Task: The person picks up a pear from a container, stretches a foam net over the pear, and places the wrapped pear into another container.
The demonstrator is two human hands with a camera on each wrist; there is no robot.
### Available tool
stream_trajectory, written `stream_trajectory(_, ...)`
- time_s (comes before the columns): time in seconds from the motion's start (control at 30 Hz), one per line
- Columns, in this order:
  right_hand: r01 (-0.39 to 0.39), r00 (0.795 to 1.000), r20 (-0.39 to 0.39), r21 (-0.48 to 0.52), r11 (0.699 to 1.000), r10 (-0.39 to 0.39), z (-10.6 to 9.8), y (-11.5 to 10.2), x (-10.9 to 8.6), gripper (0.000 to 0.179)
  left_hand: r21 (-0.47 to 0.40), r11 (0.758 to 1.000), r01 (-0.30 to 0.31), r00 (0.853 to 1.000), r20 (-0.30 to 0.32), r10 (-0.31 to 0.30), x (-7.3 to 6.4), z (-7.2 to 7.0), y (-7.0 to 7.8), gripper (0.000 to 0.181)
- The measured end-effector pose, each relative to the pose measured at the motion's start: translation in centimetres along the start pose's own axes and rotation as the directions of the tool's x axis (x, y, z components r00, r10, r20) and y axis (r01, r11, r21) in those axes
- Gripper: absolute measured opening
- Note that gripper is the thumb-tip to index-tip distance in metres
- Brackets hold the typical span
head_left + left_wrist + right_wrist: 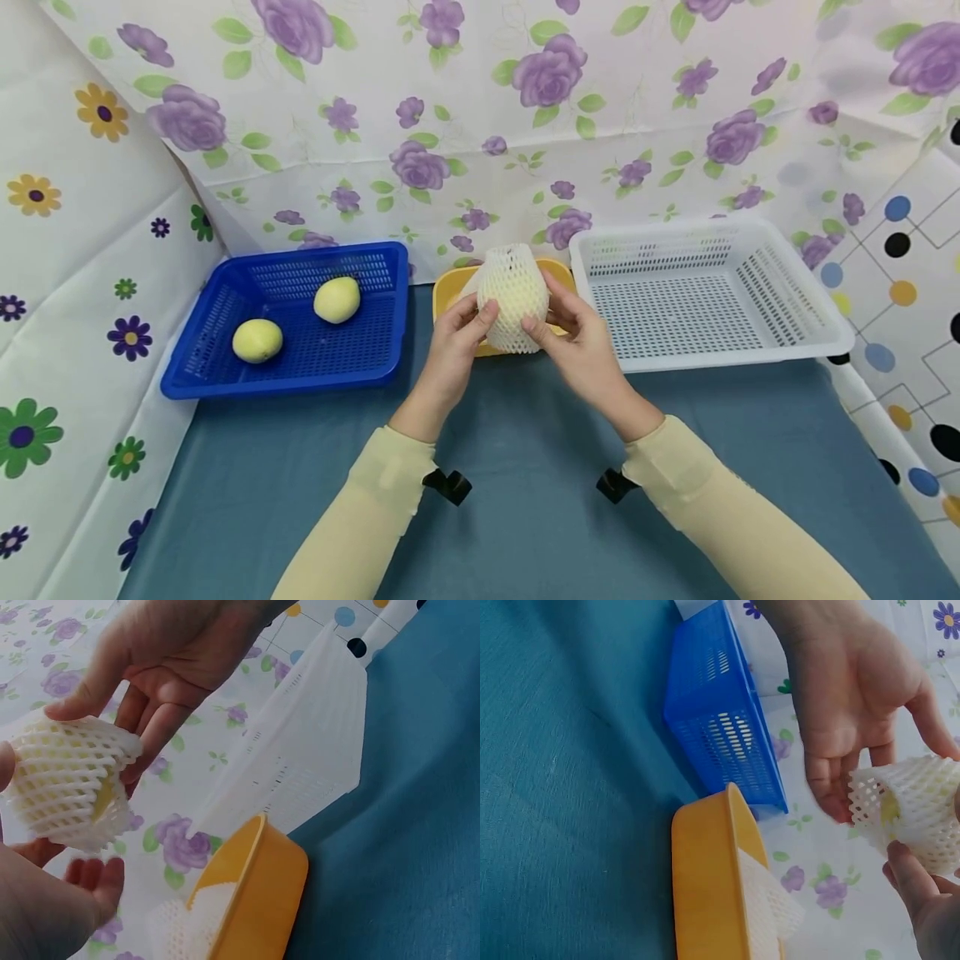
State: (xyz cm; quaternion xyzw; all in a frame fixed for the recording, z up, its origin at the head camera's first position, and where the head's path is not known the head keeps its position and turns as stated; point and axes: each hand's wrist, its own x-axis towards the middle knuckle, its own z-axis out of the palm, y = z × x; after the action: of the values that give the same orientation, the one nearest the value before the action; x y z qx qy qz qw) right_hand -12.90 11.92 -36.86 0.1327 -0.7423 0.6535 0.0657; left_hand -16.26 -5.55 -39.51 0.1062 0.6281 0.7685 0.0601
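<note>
Over the middle of the table's (540, 517) back edge, a foam-net sleeve (515, 292) w/ a yellow fruit (103, 801) inside is held up by two hands, in front of & above a yellow tub (281, 885). L hand (448, 354): thumb on near face, fingers round the side, clamped on the sleeve. R hand (588, 350): same grip, opp. side, thumb low on near face. Fruit's skin shows thru a gap in the mesh (wrist views). Tub holds more white foam netting (761, 900), part of it projecting past the rim.

Back L corner of table: blue basket (285, 389), perforated, w/ 2 bare yellow fruits, one (257, 341) nr its front L corner, the other (337, 300) farther back, R of ctr. Back R corner: white basket (675, 308), likewise perforated. Behind: floral sheet (420, 165), purple roses on white. Cuffs: pale yellow sleeves (390, 475), each w/ a black device (450, 487) at the wrist.
</note>
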Motion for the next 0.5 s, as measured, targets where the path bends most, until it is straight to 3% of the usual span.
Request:
stream_trajectory(0.23, -0.033, 0.991, -0.13, -0.055, 0.998, 0.025, 0.2, 0.02, 0.31, 0.065, -0.033, 0.999, 0.007, 0.999, -0.036, -0.008, -0.02, -0.08, 0.35, 0.044)
stream_trajectory(0.5, -0.09, 0.994, -0.067, -0.117, 0.989, 0.082, 0.26, -0.4, 0.47, 0.066, -0.039, 0.998, 0.052, 0.997, -0.061, -0.055, -0.05, -0.26, -0.02, 0.046)
